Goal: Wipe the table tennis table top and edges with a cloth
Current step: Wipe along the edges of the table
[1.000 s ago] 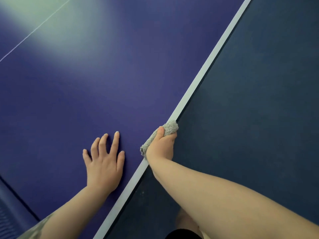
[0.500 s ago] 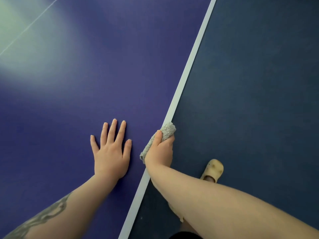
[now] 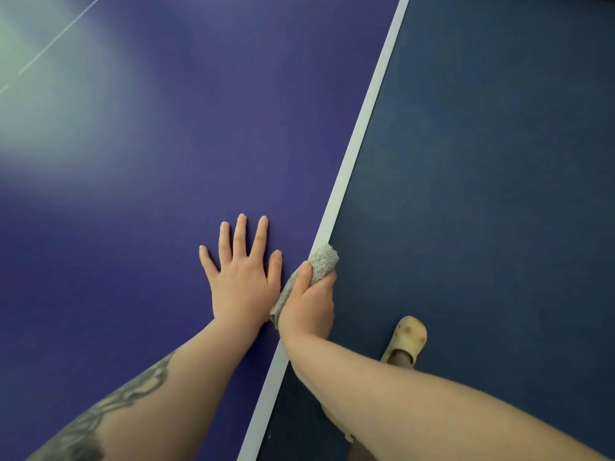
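1. Right hand [image 3: 307, 302]: fingers curled tight round a bunched grey cloth [image 3: 321, 261]; thumb lies along the cloth's upper side, the remaining fingers wrap over the table's rim and are hidden beyond it.
2. Cloth: folded wad, pressed on the white edge line [image 3: 357, 141] and over the rim of the table. Its front end pokes out past the fingertips; a tail trails back beside the wrist.
3. Left hand [image 3: 241, 277]: flat, palm down, fingers straight and spread on the purple table top [image 3: 166, 161], just beside the right hand. It holds nothing and looks to be bracing the body.
4. Forearms: both enter from the lower frame; the left one carries a dark tattoo.
5. Table top: purple, matte, with a pale glare patch at upper left and a thin white centre line [image 3: 53, 44] crossing it.
6. Surroundings: dark blue floor [image 3: 482, 194] right of the edge; a yellow clog [image 3: 407, 339] on it, near the right forearm.
7. Step in hand, as judged: wiping the side edge.
8. Method note: keep the cloth wrapped over both the top line and the vertical rim, hold steady downward and inward pressure, and run one long stroke along the line. Let the flat left hand slide along as a support so the body does not lean on the cloth. Refold to a fresh face when soiled.
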`<act>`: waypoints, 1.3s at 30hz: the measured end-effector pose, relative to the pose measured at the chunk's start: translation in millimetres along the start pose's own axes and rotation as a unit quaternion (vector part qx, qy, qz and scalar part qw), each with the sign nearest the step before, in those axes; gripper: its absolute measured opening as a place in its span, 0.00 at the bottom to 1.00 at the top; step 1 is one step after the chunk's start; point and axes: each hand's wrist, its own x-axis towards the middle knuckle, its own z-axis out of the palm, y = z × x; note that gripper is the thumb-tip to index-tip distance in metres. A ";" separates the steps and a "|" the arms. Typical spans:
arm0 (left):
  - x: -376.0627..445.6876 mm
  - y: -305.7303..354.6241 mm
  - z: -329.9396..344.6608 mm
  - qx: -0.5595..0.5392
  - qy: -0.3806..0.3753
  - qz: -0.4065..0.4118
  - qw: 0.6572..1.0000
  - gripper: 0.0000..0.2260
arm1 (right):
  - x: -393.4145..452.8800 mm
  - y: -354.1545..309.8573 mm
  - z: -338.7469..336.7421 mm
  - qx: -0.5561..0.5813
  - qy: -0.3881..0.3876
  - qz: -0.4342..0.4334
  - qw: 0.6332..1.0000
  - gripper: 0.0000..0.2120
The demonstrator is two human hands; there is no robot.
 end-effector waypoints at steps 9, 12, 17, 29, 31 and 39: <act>-1.2 -2.9 -0.8 -0.017 0.004 0.002 1.000 0.27 | 37.3 -30.3 -4.1 -0.003 -0.015 0.012 1.000 0.24; -1.8 -2.8 -1.1 -0.018 0.008 0.002 1.000 0.28 | 28.4 -23.5 -9.6 -0.012 -0.043 0.002 0.999 0.25; -0.9 0.2 -1.9 -0.002 0.002 -0.010 1.000 0.28 | -3.0 -4.1 -16.3 -0.041 -0.086 0.002 0.995 0.28; 87.7 44.4 -4.2 -0.039 0.011 0.026 0.999 0.25 | 2.7 -10.4 -25.7 0.025 -0.119 0.003 0.993 0.25; 86.1 43.2 -4.9 -0.039 0.013 0.023 0.999 0.25 | 19.0 -17.5 -21.2 0.001 -0.100 0.007 0.995 0.26; 87.1 44.8 -8.0 -0.024 -0.010 0.015 1.000 0.25 | 73.5 -50.4 -11.0 0.036 -0.040 0.004 0.999 0.25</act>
